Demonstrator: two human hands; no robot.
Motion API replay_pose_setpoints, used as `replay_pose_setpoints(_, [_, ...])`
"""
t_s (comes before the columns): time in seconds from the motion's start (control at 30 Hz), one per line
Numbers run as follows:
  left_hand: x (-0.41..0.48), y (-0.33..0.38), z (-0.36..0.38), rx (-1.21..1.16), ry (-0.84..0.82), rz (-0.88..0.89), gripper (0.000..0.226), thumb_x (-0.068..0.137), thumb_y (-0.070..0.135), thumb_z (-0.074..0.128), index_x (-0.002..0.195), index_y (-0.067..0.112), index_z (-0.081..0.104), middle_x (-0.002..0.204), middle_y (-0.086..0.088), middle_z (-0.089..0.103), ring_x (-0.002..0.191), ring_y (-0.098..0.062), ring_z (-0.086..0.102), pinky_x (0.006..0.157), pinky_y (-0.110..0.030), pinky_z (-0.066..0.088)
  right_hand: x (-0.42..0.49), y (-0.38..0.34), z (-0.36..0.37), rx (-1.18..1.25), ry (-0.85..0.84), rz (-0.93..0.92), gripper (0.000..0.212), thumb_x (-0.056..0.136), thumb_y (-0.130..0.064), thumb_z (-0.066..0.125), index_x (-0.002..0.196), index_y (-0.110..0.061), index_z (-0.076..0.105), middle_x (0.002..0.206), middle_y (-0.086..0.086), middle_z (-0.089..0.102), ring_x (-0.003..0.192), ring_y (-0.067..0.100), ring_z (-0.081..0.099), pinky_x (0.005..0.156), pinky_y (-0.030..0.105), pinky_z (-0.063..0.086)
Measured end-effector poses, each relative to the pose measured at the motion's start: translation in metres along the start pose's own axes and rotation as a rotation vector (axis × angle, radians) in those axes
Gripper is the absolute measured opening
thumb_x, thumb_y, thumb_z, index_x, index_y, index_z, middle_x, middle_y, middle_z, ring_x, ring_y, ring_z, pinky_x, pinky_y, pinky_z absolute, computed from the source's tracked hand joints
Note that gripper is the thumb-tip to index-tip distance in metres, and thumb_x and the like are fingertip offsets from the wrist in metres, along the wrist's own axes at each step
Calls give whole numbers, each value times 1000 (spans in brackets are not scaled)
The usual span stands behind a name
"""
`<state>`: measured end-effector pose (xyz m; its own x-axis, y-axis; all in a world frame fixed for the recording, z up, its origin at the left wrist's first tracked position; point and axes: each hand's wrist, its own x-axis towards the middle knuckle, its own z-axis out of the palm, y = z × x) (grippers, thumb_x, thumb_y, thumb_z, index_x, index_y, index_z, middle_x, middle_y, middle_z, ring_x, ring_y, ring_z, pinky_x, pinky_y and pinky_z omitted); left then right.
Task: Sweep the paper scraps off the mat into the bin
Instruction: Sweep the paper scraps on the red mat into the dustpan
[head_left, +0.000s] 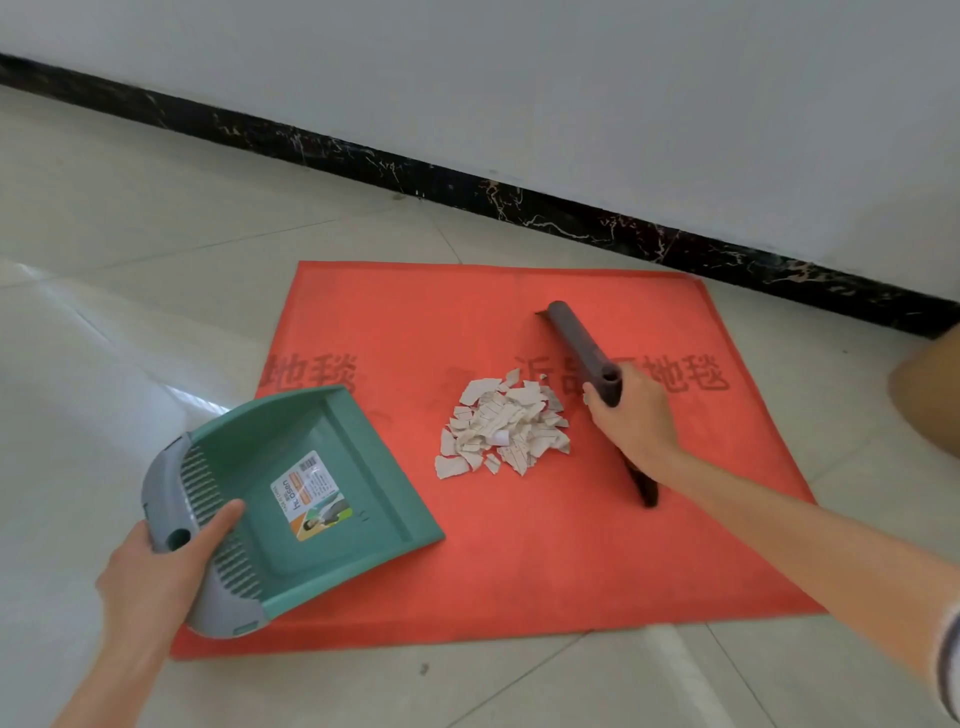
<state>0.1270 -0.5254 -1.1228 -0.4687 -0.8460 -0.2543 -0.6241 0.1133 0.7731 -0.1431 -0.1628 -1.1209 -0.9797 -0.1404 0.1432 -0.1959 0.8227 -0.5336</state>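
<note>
Pale torn paper scraps (501, 423) are lying heaped in the middle of the red rectangular floor mat (519, 545). Just beside them, the right hand (631, 421) is wrapping its fingers (596, 414) round a dark grey brush (576, 343). The left hand (156, 571) is gripping a green plastic dustpan (332, 441) by its rim.

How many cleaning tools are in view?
2. A green plastic dustpan with grey handle, gripped by the left hand at the left edge of the red floor mat; a dark grey hand brush, gripped by the right hand, right of the torn paper scraps. None appear hidden.
</note>
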Motion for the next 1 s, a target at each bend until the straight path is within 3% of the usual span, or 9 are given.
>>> replay_pose_setpoints(0.1, [0, 0, 0, -10, -4, 7, 47, 76, 52, 76, 94, 13, 59, 88, -13, 65, 83, -37, 62, 77, -53, 53, -3, -15, 0, 54, 3, -17, 32, 87, -28, 66, 110, -7, 62, 99, 8, 68, 88, 22, 61, 71, 25, 42])
replay_pose_setpoints(0.23, [2, 0, 0, -60, -15, 2, 45, 75, 44, 80, 97, 9, 63, 91, -15, 67, 83, -35, 63, 69, -44, 51, 7, -29, -18, 127, 27, -26, 32, 87, -30, 66, 110, -8, 64, 85, 4, 68, 68, 14, 61, 53, 11, 39])
replay_pose_setpoints(0.33, [4, 0, -2, -72, -22, 0, 44, 73, 42, 82, 96, 9, 66, 87, -11, 68, 82, -32, 64, 65, -41, 50, 26, -27, -40, 80, 126, -31, 38, 88, -32, 65, 116, -6, 62, 98, 10, 69, 88, 24, 65, 70, 21, 42])
replay_pose_setpoints(0.4, [3, 3, 1, -62, -32, 12, 43, 73, 43, 82, 96, 10, 66, 83, -7, 67, 83, -31, 64, 65, -39, 48, 33, -15, -50, -19, 143, -40, 37, 89, -30, 64, 115, -4, 61, 104, 14, 68, 97, 30, 62, 74, 24, 39])
replay_pose_setpoints(0.53, [1, 9, 9, -25, -72, 37, 45, 70, 47, 82, 96, 14, 66, 81, -1, 67, 77, -22, 64, 63, -36, 49, 18, 12, -42, -197, -3, -14, 35, 89, -30, 62, 112, -4, 59, 99, 17, 66, 91, 37, 62, 68, 32, 41])
replay_pose_setpoints(0.67, [0, 13, 16, -19, -100, 43, 44, 69, 49, 82, 95, 18, 66, 81, 4, 67, 74, -11, 62, 58, -29, 46, -17, -5, -13, -91, -52, 1, 32, 87, -25, 65, 110, -4, 60, 96, 16, 67, 87, 32, 62, 68, 29, 39])
replay_pose_setpoints(0.8, [-5, 17, 23, -34, -115, 52, 41, 69, 47, 83, 93, 19, 65, 80, 5, 67, 73, -9, 63, 57, -25, 45, -39, -35, 9, 16, -103, -47, 20, 87, -24, 65, 98, -10, 57, 86, 4, 61, 74, 18, 51, 64, 26, 35])
replay_pose_setpoints(1.0, [-11, 23, 27, -36, -114, 58, 38, 70, 46, 83, 89, 20, 64, 78, 6, 66, 73, -9, 63, 57, -24, 44, -54, -65, 23, 117, -104, -85, 19, 86, -25, 65, 88, -20, 47, 80, -4, 54, 71, 15, 48, 57, 20, 25])
